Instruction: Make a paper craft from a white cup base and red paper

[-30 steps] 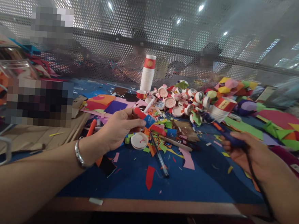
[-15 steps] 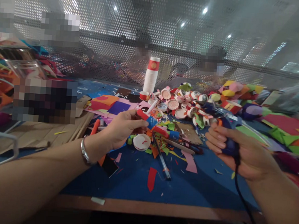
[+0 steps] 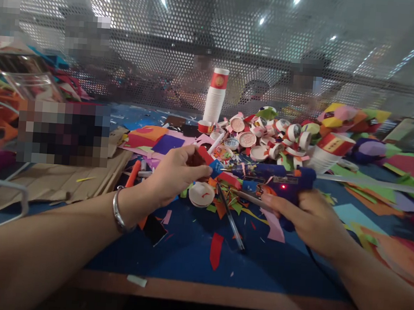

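1. The left hand (image 3: 177,176) pinches a red-and-blue piece (image 3: 216,166) above the table's (image 3: 185,262) middle.
2. The right hand (image 3: 309,214) grips a glue gun (image 3: 283,177), red light lit, its nozzle at the piece's blue end; whether they touch, or any glue is on, cannot be told.
3. Cut cup bottoms (image 3: 248,139) already lie heaped toward the far edge, beside stacked whole cups (image 3: 215,99).
4. The gluing appears unfinished; loose scraps (image 3: 216,251) lie toward the near edge.
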Motion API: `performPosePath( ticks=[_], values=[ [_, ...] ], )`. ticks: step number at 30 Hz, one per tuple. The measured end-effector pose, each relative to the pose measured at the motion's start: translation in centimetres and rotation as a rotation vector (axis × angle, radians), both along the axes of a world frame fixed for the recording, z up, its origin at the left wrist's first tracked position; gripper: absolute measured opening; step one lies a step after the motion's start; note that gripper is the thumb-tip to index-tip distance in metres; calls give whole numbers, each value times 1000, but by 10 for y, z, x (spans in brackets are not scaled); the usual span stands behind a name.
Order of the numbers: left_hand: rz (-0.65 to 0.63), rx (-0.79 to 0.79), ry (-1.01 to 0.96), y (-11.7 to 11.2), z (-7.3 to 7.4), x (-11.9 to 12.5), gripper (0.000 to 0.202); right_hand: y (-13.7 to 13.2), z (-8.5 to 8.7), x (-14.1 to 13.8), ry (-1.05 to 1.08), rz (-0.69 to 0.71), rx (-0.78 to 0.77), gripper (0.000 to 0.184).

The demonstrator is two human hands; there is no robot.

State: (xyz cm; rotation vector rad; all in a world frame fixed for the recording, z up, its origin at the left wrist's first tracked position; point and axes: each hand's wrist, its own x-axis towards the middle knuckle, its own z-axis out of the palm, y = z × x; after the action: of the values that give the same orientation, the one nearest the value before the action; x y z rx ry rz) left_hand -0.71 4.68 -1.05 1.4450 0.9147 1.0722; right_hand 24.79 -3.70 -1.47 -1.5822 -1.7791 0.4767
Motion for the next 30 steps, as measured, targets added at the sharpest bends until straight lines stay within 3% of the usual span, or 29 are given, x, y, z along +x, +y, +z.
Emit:
performPosePath(
  ticks=[3, 8, 13, 30],
  values=[
    [0, 38, 45, -1, 0, 0, 14, -1, -2, 1, -31, 52, 38, 38],
    [1, 73, 66, 0, -1, 0, 16, -3, -6, 1, -81, 63, 26, 46],
    [-16, 77, 45, 2, -4, 1, 17, -3, -8, 1, -125, 103, 105, 39],
    [-35, 76, 73, 1, -6, 0, 18, -3, -11, 5, -145, 93, 99, 43]
  ],
)
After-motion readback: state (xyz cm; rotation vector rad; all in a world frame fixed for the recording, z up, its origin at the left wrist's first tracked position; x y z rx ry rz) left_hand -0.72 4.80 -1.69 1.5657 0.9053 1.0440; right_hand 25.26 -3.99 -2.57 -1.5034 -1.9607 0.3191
